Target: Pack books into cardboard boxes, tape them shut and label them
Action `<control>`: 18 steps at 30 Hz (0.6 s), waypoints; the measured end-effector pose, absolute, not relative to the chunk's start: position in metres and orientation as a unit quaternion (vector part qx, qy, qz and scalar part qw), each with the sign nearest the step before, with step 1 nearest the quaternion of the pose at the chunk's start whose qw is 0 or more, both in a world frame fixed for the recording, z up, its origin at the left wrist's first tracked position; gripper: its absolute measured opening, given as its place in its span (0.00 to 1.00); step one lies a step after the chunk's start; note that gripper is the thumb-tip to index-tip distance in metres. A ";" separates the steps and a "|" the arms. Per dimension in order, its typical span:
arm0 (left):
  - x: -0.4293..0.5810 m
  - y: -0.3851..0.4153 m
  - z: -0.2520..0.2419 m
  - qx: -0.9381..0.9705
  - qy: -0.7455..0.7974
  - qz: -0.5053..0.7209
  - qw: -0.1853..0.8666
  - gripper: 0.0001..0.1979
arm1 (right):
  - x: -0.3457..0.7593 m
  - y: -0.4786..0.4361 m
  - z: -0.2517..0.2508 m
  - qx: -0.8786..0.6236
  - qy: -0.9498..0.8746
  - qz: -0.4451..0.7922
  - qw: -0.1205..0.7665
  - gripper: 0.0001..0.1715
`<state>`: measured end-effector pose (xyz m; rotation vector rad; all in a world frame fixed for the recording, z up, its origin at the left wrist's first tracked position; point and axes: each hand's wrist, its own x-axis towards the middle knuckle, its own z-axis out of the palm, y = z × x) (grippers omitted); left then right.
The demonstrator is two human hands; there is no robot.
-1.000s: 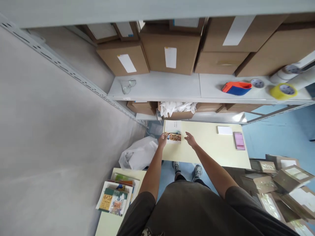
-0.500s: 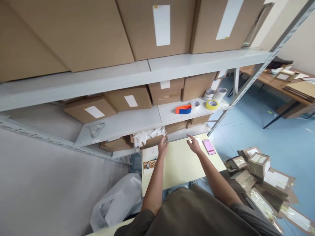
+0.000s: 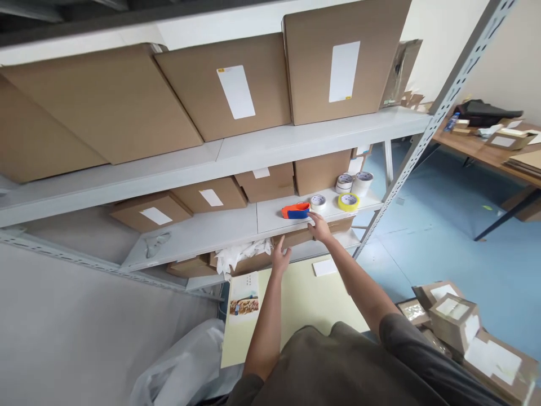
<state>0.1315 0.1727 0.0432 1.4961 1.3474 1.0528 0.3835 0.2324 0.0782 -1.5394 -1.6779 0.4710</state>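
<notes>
My right hand (image 3: 319, 226) reaches up to the edge of the grey shelf (image 3: 236, 225), fingers spread, just right of an orange and blue tape dispenser (image 3: 296, 211) and touching or nearly touching it. My left hand (image 3: 280, 260) hovers open lower down, in front of a box of white wrapping (image 3: 243, 255) under that shelf. A white card with a picture (image 3: 244, 292) lies on the pale yellow table (image 3: 296, 304) below my left arm.
Tape rolls, white (image 3: 318, 201) and yellow (image 3: 348, 201), stand right of the dispenser. Brown cartons (image 3: 262, 84) fill the shelves. A white bag (image 3: 186, 366) lies at lower left, small window boxes (image 3: 454, 316) at lower right, a wooden table (image 3: 494, 152) far right.
My head has tilted up. My right hand has risen from over the table to the shelf by the tape dispenser. My left hand has left the card and lifted.
</notes>
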 end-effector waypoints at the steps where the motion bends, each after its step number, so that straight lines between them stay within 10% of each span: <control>1: 0.130 0.172 0.045 0.594 0.543 0.423 0.417 0.34 | 0.381 0.245 0.083 -0.606 -0.674 0.174 0.385 0.36; 18: 0.052 0.141 0.046 0.575 0.562 0.451 0.388 0.28 | 0.338 0.234 0.098 -0.657 -0.719 0.056 0.220 0.23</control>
